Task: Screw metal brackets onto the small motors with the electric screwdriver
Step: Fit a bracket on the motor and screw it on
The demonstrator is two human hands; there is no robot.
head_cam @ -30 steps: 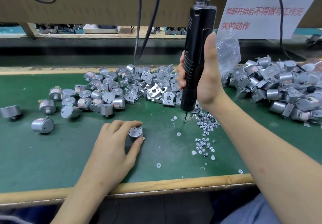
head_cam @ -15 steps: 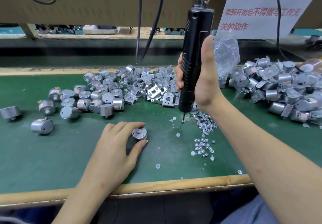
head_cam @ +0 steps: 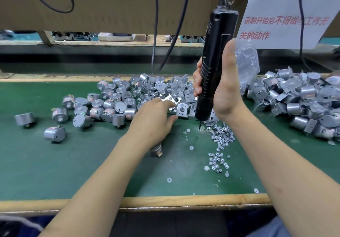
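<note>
Left hand [head_cam: 154, 119] left motor [head_cam: 156, 150], fingers spread at brackets [head_cam: 182, 108] | right hand [head_cam: 223, 87] grips screwdriver [head_cam: 215, 61]

A white paper sign [head_cam: 287, 13] hanging at the upper right, behind the bench, carries red Chinese print: "录制开始后不得做与工作无关的动作". A further red line along its top edge is cut off and cannot be read. The small labels on the motors [head_cam: 110, 106] are too small to make out.
</note>
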